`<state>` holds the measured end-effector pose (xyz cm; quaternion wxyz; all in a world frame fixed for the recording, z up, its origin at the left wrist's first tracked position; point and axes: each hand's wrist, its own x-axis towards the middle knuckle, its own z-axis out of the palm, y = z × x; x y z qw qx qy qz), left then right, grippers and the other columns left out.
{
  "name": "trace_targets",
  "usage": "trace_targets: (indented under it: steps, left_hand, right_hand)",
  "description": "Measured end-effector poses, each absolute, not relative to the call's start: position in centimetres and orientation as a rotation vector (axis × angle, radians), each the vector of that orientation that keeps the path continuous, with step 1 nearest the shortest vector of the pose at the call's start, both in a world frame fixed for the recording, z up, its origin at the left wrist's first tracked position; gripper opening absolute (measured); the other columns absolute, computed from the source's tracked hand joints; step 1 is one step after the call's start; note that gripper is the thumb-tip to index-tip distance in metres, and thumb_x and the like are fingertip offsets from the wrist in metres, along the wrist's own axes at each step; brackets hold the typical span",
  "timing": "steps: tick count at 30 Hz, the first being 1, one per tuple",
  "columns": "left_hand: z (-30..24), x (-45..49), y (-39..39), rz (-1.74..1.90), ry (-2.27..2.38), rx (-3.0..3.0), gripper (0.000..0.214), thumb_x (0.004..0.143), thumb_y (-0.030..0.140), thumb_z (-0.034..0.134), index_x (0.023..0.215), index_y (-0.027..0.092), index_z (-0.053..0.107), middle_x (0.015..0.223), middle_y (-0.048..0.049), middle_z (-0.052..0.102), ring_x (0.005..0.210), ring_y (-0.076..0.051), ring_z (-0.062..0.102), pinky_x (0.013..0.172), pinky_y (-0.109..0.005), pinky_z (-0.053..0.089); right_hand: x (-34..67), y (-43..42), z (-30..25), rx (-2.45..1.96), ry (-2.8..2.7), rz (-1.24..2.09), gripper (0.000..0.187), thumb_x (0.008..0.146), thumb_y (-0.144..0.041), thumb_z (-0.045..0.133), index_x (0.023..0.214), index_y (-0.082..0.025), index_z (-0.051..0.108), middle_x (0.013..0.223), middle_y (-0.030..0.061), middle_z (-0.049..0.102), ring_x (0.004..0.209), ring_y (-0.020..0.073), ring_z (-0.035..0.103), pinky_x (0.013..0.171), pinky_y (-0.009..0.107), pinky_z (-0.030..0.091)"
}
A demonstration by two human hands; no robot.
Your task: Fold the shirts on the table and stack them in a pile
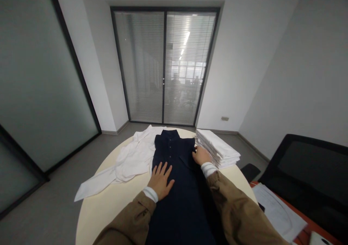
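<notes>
A navy polo shirt (178, 197) with a collar and a short row of buttons lies lengthwise on the round table, collar at the far end. My left hand (160, 183) rests flat on the left part of its front, fingers spread. At the shirt's right edge, below the shoulder, my right hand (200, 155) has its fingers curled on the dark fabric. Its fingertips are partly hidden. A white shirt (133, 154) is laid loosely to the left, one sleeve hanging past the table edge. Close beside my right hand is a stack of folded white clothes (219, 147).
The cream round table (94, 216) carries all the clothes. To the right stand a black mesh chair (307, 176) and a red surface (318, 234) with papers (280, 210) on it. Beyond the table is a glazed partition with blinds (164, 67).
</notes>
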<state>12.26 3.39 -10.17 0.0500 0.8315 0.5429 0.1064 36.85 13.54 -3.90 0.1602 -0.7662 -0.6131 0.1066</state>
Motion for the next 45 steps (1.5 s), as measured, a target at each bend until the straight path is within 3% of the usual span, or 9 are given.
trace_targets:
  steps: [12, 18, 21, 26, 31, 33, 38, 41, 45]
  left_hand:
    - [-10.6, 12.0, 3.5, 0.370, 1.637, 2.537, 0.064, 0.094, 0.048, 0.044, 0.152, 0.022, 0.037, 0.161, -0.0092, 0.028, 0.149, -0.036, 0.019, 0.118, -0.057, 0.022]
    - [-10.7, 11.9, 3.6, 0.381, 1.632, 2.534, 0.063, 0.094, 0.048, 0.045, 0.151, 0.021, 0.039, 0.161, -0.0098, 0.029, 0.149, -0.036, 0.019, 0.119, -0.057, 0.020]
    - [-10.6, 12.0, 3.5, 0.371, 1.631, 2.530, 0.063, 0.094, 0.049, 0.045, 0.151, 0.021, 0.039, 0.161, -0.0099, 0.029, 0.149, -0.036, 0.019, 0.119, -0.057, 0.020]
    - [-10.2, 12.1, 3.4, 0.348, 1.630, 2.518, 0.063, 0.095, 0.047, 0.044, 0.152, 0.021, 0.038, 0.161, -0.0095, 0.028, 0.149, -0.035, 0.019, 0.119, -0.056, 0.021]
    - [-10.1, 12.2, 3.4, 0.368, 1.643, 2.486, 0.067, 0.094, 0.038, 0.045, 0.156, 0.018, 0.028, 0.161, -0.0098, 0.030, 0.149, -0.033, 0.021, 0.119, -0.054, 0.022]
    - [-10.0, 12.2, 3.4, 0.386, 1.622, 2.494, 0.070, 0.093, 0.034, 0.047, 0.157, 0.024, 0.022, 0.161, -0.0074, 0.030, 0.149, -0.034, 0.022, 0.118, -0.056, 0.023]
    - [-9.8, 12.2, 3.3, 0.400, 1.470, 2.615, 0.051, 0.094, 0.025, 0.045, 0.144, 0.034, 0.048, 0.159, -0.0027, 0.035, 0.146, -0.028, 0.030, 0.119, -0.055, 0.022]
    - [-9.9, 12.3, 3.3, 0.424, 1.434, 2.648, 0.051, 0.094, 0.023, 0.042, 0.144, 0.029, 0.048, 0.157, -0.0038, 0.038, 0.143, -0.025, 0.034, 0.119, -0.052, 0.024]
    - [-10.1, 12.5, 3.5, 0.428, 1.381, 2.684, 0.051, 0.096, 0.025, 0.038, 0.147, 0.025, 0.044, 0.158, -0.0038, 0.036, 0.145, -0.024, 0.032, 0.120, -0.051, 0.024]
  right_hand:
    - [27.4, 12.0, -3.3, -2.069, -1.974, 0.482, 0.041, 0.095, -0.036, 0.052, 0.131, -0.015, 0.049, 0.120, 0.0188, 0.066, 0.116, 0.0288, 0.063, 0.093, 0.037, 0.047]
    - [27.5, 11.2, -3.7, -1.996, -2.148, 0.739, 0.065, 0.083, -0.037, 0.072, 0.136, -0.011, 0.043, 0.129, 0.0203, 0.061, 0.119, 0.0301, 0.061, 0.096, 0.037, 0.048]
    - [28.5, 10.9, -2.9, -2.015, -2.212, 0.927, 0.066, 0.079, -0.043, 0.076, 0.128, -0.008, 0.049, 0.111, 0.0189, 0.068, 0.091, 0.0262, 0.070, 0.076, 0.033, 0.057]
    - [29.3, 10.1, -2.9, -2.037, -2.321, 1.309, 0.026, 0.080, -0.032, 0.075, 0.082, -0.010, 0.060, 0.062, 0.0007, 0.062, 0.046, 0.0127, 0.060, 0.048, 0.024, 0.053]
    - [29.5, 9.0, -3.8, -1.851, -2.235, 1.816, 0.018, 0.093, -0.028, 0.059, 0.084, -0.016, 0.050, 0.067, -0.0010, 0.067, 0.051, 0.0119, 0.066, 0.053, 0.022, 0.055]
    - [30.0, 8.8, -4.0, -1.803, -2.193, 2.029, 0.023, 0.092, -0.034, 0.062, 0.086, -0.016, 0.050, 0.069, 0.0002, 0.069, 0.053, 0.0135, 0.069, 0.054, 0.022, 0.055]
    - [31.5, 8.1, -3.7, -1.745, -2.341, 2.195, 0.035, 0.076, -0.043, 0.079, 0.082, -0.012, 0.062, 0.071, 0.0011, 0.070, 0.056, 0.0122, 0.069, 0.056, 0.018, 0.052]
    - [31.8, 7.2, -3.7, -1.763, -2.427, 2.273, 0.032, 0.070, -0.038, 0.083, 0.074, -0.011, 0.067, 0.070, 0.0023, 0.070, 0.058, 0.0121, 0.070, 0.057, 0.016, 0.052]
    - [31.4, 5.9, -3.8, -1.846, -2.528, 2.395, 0.027, 0.079, -0.030, 0.073, 0.064, -0.008, 0.067, 0.064, 0.0065, 0.070, 0.059, 0.0125, 0.070, 0.057, 0.016, 0.053]
